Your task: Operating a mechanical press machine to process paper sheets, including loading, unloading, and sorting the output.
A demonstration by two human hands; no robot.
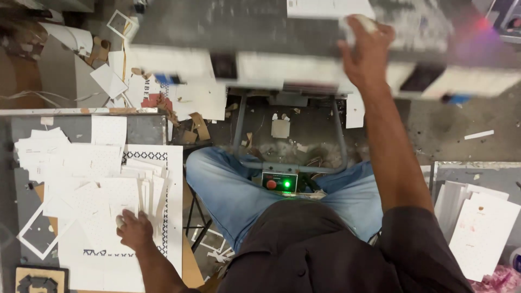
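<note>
The fingers (362, 23) of the right hand (368, 50) were stretched far forward and lay on a white paper sheet (328, 7) resting on the grey, blurred machine platen (260, 32) at the far side; whether they pinched the sheet or only pressed it flat could not be told through the blur. The left hand (134, 230) rested palm down, fingers spread, on the loose heap of white die-cut card sheets (92, 184) covering the grey bench (146, 129) at the near left, gripping nothing. Another stack of white cards (477, 222) sat on a second bench at the near right, well apart from either hand. Between the knees in blue jeans (228, 190) stood a small control box with a red button and a green lamp (279, 182).

Judged from this, the step in hand was feeding or lifting a sheet at the platen while the left hand readied the next card. The next move would call for a clean, single-sheet grip at the left heap, with the right hand clear of the platen.
</note>
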